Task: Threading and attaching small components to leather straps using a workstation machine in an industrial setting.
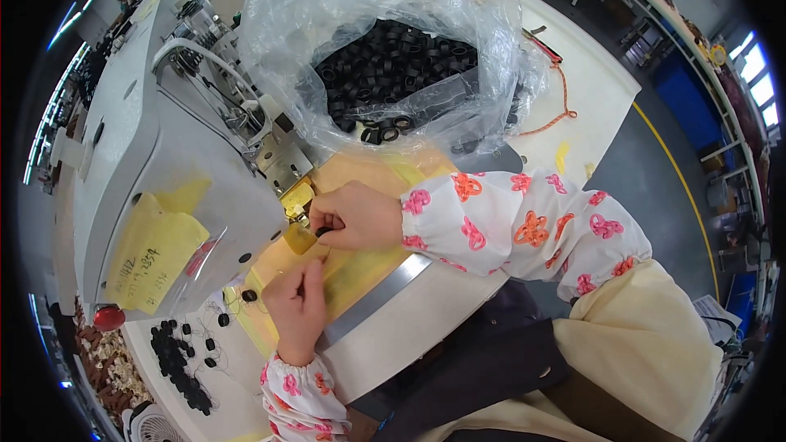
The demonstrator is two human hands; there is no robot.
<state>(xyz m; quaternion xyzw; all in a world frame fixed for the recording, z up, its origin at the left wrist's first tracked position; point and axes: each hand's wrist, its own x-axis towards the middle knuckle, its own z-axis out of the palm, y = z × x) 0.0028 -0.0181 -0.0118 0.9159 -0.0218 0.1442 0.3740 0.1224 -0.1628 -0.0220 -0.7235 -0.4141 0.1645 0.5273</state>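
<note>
Right hand [356, 214] pinches small black ring [322, 232] at grey sewing machine's [164, 155] needle. Left hand [296, 304] curled, grip unclear, steadying yellow-taped surface [368, 266]. Clear bag of black rings [393, 65] mostly full; finished black pieces [184, 360] few.

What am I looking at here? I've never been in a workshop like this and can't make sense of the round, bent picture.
The picture comes from a wide-angle camera worn on a person's head, looking down at their own hands; that lens bends straight edges. The forearms in flowered sleeves belong to that person.

On the left stands a grey machine, apparently a sewing machine, with a yellow paper note stuck on it. The right hand pinches a small black ring right at the machine's working point. The left hand rests on the yellow work plate just below it, fingers pinched; what it holds is too small to tell.

Behind lies a clear plastic bag full of black rings. More small black pieces lie on the table at lower left.
</note>
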